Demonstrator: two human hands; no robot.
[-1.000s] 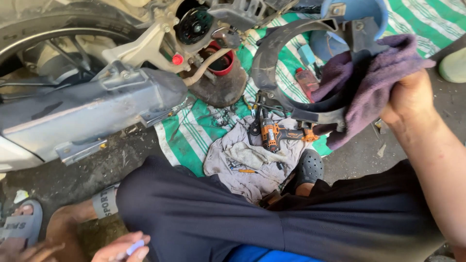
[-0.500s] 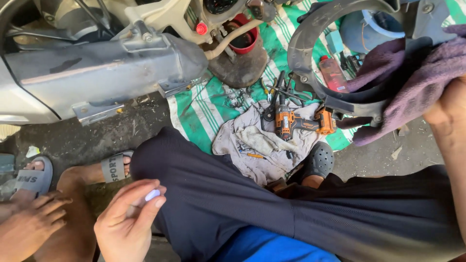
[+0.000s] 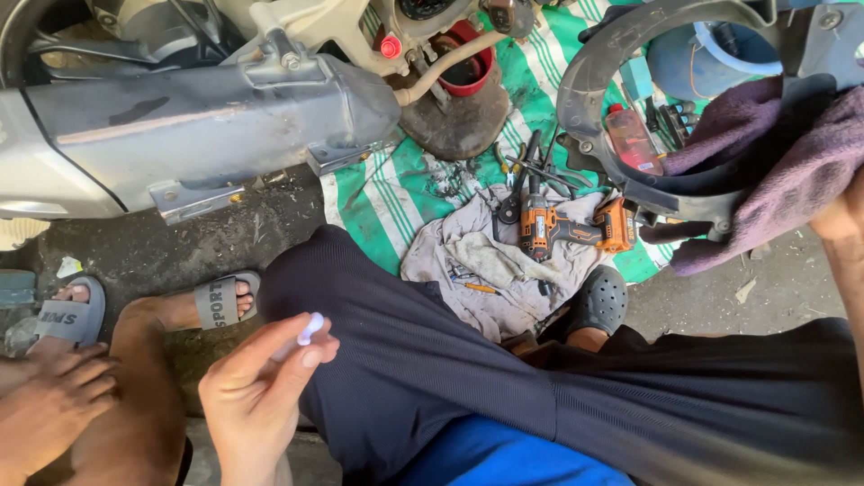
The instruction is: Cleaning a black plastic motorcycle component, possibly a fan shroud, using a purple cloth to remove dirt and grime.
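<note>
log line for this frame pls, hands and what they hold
left hand: pinching small white piece | right hand: gripping purple rag against black curved cover | nearby: orange drill on grey cloth

1. Small white piece: pale, rounded, glossy; it is sitting pinched between the thumb tip and fingertips of the left hand, poking out just above them. Exact kind unclear.
2. Purple cloth: soft, crumpled, mauve; it is draping over the fingers of the right hand and hanging down beside them.
3. Black curved plastic part: ring-like, dusty, with bolt holes; it is lying under the cloth, touching it, arching up and away from the right fingers.
</note>
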